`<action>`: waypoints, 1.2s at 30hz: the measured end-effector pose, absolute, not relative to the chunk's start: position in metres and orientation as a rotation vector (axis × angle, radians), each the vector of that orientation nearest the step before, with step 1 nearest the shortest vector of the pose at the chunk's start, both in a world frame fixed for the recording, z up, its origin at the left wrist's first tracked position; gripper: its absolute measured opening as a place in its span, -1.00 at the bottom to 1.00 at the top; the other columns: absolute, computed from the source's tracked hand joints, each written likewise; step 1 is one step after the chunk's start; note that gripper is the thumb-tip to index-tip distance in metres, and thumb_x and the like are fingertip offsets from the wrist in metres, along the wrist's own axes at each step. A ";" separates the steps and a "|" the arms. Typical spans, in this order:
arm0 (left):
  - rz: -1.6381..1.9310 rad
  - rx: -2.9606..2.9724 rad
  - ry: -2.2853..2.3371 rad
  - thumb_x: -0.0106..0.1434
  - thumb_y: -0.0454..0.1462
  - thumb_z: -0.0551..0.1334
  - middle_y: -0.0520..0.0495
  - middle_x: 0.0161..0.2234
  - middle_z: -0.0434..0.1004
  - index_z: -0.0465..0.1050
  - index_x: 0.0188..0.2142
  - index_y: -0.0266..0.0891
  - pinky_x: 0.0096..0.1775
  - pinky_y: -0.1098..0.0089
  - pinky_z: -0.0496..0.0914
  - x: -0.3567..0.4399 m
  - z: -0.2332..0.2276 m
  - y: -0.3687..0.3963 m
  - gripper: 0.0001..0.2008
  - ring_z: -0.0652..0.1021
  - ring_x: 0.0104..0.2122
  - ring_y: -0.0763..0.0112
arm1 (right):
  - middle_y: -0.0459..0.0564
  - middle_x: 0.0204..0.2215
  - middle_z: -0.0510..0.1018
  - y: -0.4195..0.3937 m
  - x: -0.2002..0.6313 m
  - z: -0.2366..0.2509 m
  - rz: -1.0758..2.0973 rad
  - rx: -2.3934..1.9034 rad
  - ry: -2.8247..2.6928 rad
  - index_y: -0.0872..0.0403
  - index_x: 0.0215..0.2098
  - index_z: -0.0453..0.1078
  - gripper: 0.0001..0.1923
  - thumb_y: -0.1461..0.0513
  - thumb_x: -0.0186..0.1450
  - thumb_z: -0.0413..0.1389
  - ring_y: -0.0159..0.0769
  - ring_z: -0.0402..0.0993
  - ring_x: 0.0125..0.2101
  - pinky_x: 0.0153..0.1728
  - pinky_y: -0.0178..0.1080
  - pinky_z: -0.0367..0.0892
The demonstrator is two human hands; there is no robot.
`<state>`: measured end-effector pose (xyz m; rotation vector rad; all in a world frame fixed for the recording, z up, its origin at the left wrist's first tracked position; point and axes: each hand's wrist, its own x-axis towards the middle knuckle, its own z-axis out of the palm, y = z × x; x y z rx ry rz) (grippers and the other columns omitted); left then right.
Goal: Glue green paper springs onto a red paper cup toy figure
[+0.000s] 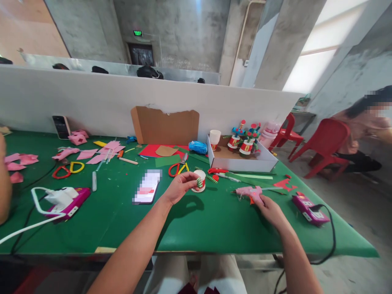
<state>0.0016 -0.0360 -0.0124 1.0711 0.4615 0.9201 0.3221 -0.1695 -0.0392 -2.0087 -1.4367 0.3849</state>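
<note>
My left hand [180, 188] pinches a small green-and-white folded paper strip [199, 183] in front of a red-and-white paper cup [202, 176]. Whether the strip touches the cup, I cannot tell. Another folded strip with a red round end [215, 178] lies just right of the cup. The fingers of my right hand [271, 207] are wrapped round the handle of a pink hot glue gun [248, 191], whose nozzle points left toward the cup. A clear glue stick [271, 188] sticks out behind it.
A white box [245, 165] holds cups and finished paper figures. Scissors [180, 167], a phone [148, 187] and paper sheets lie on the green table. Purple power strips [310, 209] with cords sit at both sides. A person sits far right; another's arm [3, 183] shows at left.
</note>
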 end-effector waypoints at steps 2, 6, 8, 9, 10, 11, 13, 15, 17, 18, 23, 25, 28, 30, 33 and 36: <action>0.920 1.072 0.464 -0.11 -0.18 0.52 -0.04 -0.42 0.57 0.52 -0.38 -0.34 -0.39 0.42 0.46 0.002 -0.011 -0.037 -0.64 0.54 -0.45 0.45 | -0.02 -0.63 0.43 -0.171 0.323 -0.043 0.242 -2.047 -1.508 0.01 -0.62 0.26 -0.50 -0.20 0.14 -0.06 -0.23 0.36 -0.54 -0.48 -0.23 0.22; 0.933 1.063 0.472 -0.12 -0.17 0.51 -0.03 -0.46 0.56 0.52 -0.40 -0.34 -0.39 0.41 0.46 0.002 -0.008 -0.039 -0.64 0.53 -0.50 0.47 | 0.09 -0.50 0.51 -0.174 0.309 -0.036 0.005 -2.167 -1.428 0.02 -0.50 0.38 -0.51 -0.19 0.15 -0.04 -0.10 0.45 -0.42 -0.39 -0.15 0.29; 0.958 1.059 0.481 -0.12 -0.16 0.51 -0.02 -0.46 0.56 0.52 -0.39 -0.33 -0.38 0.41 0.45 0.003 -0.008 -0.040 -0.64 0.52 -0.52 0.49 | 0.11 -0.43 0.53 -0.167 0.289 -0.022 -0.101 -2.148 -1.319 0.03 -0.43 0.42 -0.51 -0.19 0.16 -0.01 -0.07 0.46 -0.36 -0.35 -0.12 0.32; 0.985 1.055 0.488 -0.11 -0.16 0.51 -0.02 -0.46 0.57 0.52 -0.39 -0.32 -0.38 0.41 0.45 0.003 -0.008 -0.039 -0.64 0.52 -0.53 0.50 | 0.11 -0.40 0.54 -0.160 0.276 -0.014 -0.103 -2.069 -1.290 0.04 -0.42 0.43 -0.52 -0.18 0.17 0.00 -0.09 0.45 -0.36 -0.32 -0.11 0.34; 1.024 1.047 0.497 -0.11 -0.15 0.50 -0.01 -0.45 0.57 0.52 -0.38 -0.31 -0.38 0.41 0.45 0.004 -0.008 -0.039 -0.64 0.51 -0.53 0.50 | 0.09 -0.38 0.55 -0.151 0.260 -0.005 -0.046 -1.939 -1.293 0.04 -0.39 0.43 -0.53 -0.16 0.20 0.00 -0.13 0.46 -0.35 -0.29 -0.12 0.35; 1.073 1.037 0.505 -0.11 -0.14 0.50 -0.01 -0.44 0.57 0.52 -0.37 -0.29 -0.37 0.41 0.44 0.004 -0.008 -0.038 -0.64 0.51 -0.52 0.50 | 0.07 -0.37 0.55 -0.140 0.243 0.004 0.056 -1.793 -1.291 0.05 -0.36 0.43 -0.55 -0.14 0.23 0.01 -0.17 0.46 -0.35 -0.27 -0.14 0.37; 1.173 1.027 0.517 -0.11 -0.13 0.49 0.01 -0.43 0.57 0.52 -0.36 -0.27 -0.36 0.40 0.43 0.003 -0.009 -0.036 -0.64 0.51 -0.50 0.49 | 0.03 -0.36 0.56 -0.114 0.207 0.019 0.335 -1.494 -1.304 0.05 -0.30 0.43 -0.61 -0.09 0.25 0.05 -0.23 0.47 -0.35 -0.27 -0.18 0.40; 1.245 1.036 0.526 -0.10 -0.12 0.48 0.01 -0.43 0.56 0.52 -0.35 -0.27 -0.34 0.40 0.43 0.001 -0.009 -0.033 -0.63 0.51 -0.48 0.49 | -0.01 -0.37 0.55 -0.091 0.174 0.026 0.573 -1.226 -1.277 0.04 -0.25 0.41 -0.62 -0.08 0.25 0.06 -0.28 0.47 -0.39 -0.30 -0.22 0.42; 1.287 1.051 0.540 -0.09 -0.12 0.48 0.01 -0.42 0.56 0.52 -0.34 -0.27 -0.32 0.41 0.42 0.000 -0.009 -0.030 -0.64 0.49 -0.47 0.50 | -0.02 -0.33 0.54 -0.073 0.149 0.026 0.684 -1.049 -1.245 0.03 -0.21 0.39 -0.64 -0.05 0.24 0.10 -0.30 0.47 -0.38 -0.29 -0.23 0.43; 1.300 1.057 0.549 -0.09 -0.12 0.47 0.02 -0.42 0.56 0.52 -0.35 -0.26 -0.31 0.42 0.41 0.000 -0.009 -0.030 -0.65 0.49 -0.46 0.50 | -0.02 -0.29 0.54 -0.068 0.141 0.023 0.713 -0.992 -1.230 0.03 -0.19 0.38 -0.65 -0.04 0.23 0.12 -0.30 0.48 -0.36 -0.27 -0.23 0.43; 1.283 1.100 0.596 -0.07 -0.14 0.46 0.01 -0.39 0.55 0.54 -0.37 -0.24 -0.24 0.42 0.40 0.002 -0.013 -0.030 -0.70 0.50 -0.36 0.44 | 0.02 -0.24 0.52 -0.068 0.126 -0.002 0.781 -0.955 -1.243 0.02 -0.14 0.34 -0.66 0.05 0.19 0.19 -0.27 0.50 -0.30 -0.27 -0.21 0.47; 1.257 1.112 0.612 -0.06 -0.14 0.45 -0.01 -0.38 0.55 0.55 -0.37 -0.24 -0.20 0.39 0.40 0.004 -0.015 -0.031 -0.71 0.51 -0.32 0.40 | 0.03 -0.20 0.51 -0.073 0.124 -0.008 0.761 -0.982 -1.279 0.01 -0.13 0.34 -0.66 0.08 0.18 0.20 -0.26 0.51 -0.28 -0.25 -0.21 0.48; 1.244 1.102 0.639 -0.08 -0.15 0.46 -0.01 -0.39 0.55 0.55 -0.37 -0.25 -0.18 0.38 0.40 0.005 -0.015 -0.031 -0.71 0.51 -0.32 0.40 | 0.03 -0.17 0.51 -0.077 0.120 -0.011 0.754 -0.973 -1.273 0.00 -0.12 0.32 -0.66 0.09 0.18 0.20 -0.24 0.52 -0.25 -0.21 -0.19 0.49; 1.248 1.092 0.643 -0.08 -0.16 0.46 -0.01 -0.38 0.55 0.56 -0.37 -0.25 -0.20 0.39 0.40 0.005 -0.015 -0.031 -0.72 0.51 -0.32 0.41 | 0.03 -0.18 0.52 -0.077 0.117 -0.011 0.786 -0.949 -1.239 0.00 -0.13 0.31 -0.68 0.09 0.20 0.18 -0.22 0.53 -0.22 -0.18 -0.17 0.49; 1.248 1.106 0.633 -0.05 -0.16 0.44 0.00 -0.39 0.55 0.57 -0.37 -0.24 -0.24 0.41 0.40 0.005 -0.015 -0.032 -0.74 0.51 -0.35 0.42 | 0.03 -0.21 0.53 -0.077 0.116 -0.011 0.838 -0.937 -1.189 -0.01 -0.16 0.31 -0.72 0.07 0.22 0.15 -0.20 0.53 -0.22 -0.16 -0.13 0.50; 1.264 1.155 0.660 -0.03 -0.18 0.43 0.00 -0.39 0.54 0.58 -0.37 -0.24 -0.25 0.40 0.42 0.005 -0.015 -0.033 -0.76 0.51 -0.36 0.42 | 0.01 -0.27 0.52 -0.075 0.118 -0.012 0.862 -0.945 -1.157 -0.01 -0.21 0.31 -0.75 0.06 0.21 0.15 -0.22 0.53 -0.27 -0.20 -0.14 0.51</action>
